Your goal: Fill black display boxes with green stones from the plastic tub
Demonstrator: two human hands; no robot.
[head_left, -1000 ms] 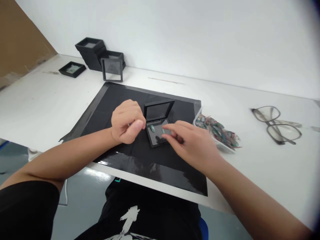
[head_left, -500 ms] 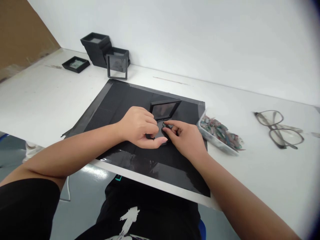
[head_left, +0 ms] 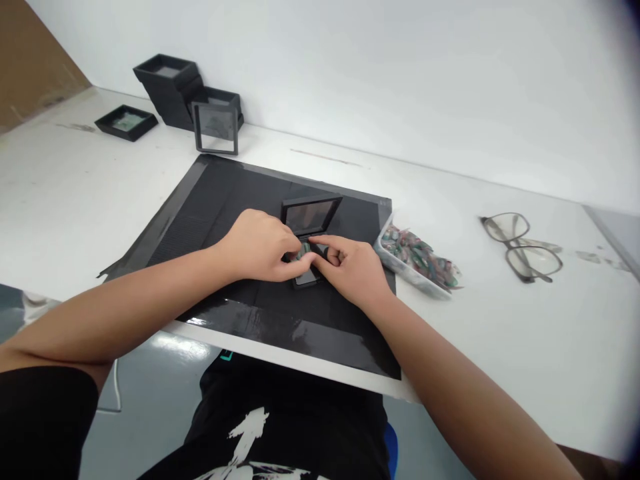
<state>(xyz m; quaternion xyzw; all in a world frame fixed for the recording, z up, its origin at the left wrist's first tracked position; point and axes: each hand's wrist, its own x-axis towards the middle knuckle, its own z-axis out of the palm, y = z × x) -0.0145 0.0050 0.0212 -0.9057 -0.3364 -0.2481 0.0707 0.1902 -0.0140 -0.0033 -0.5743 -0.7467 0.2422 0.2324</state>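
Leans both forearms in over the black mat [head_left: 220, 193], hands meeting at the small open box [head_left: 306, 280] near mat centre. Pinches a green piece [head_left: 303, 249] with left hand [head_left: 260, 243], fingers bunched over thumb, just above the box base; probably kept that low to steady a tiny part. Points right hand [head_left: 353, 267] index finger into the same base, other fingers curled under; cannot tell whether gripping anything, tips hidden against the left thumb. Has lid [head_left: 311, 215] tipped up on the far edge, so base open from the near side. Has clear tray [head_left: 400, 267] of green and reddish pieces at the mat's right edge, likely for easy right-hand reach. Counted: one open box, one green piece showing, one tray with pieces too small and heaped to count, one pair of glasses [head_left: 523, 245] well to the right on the white table [head_left: 500, 347], one stack of black boxes [head_left: 167, 83] far left by the wall, one upright frame [head_left: 216, 128] against it, one flat box [head_left: 126, 122] beside
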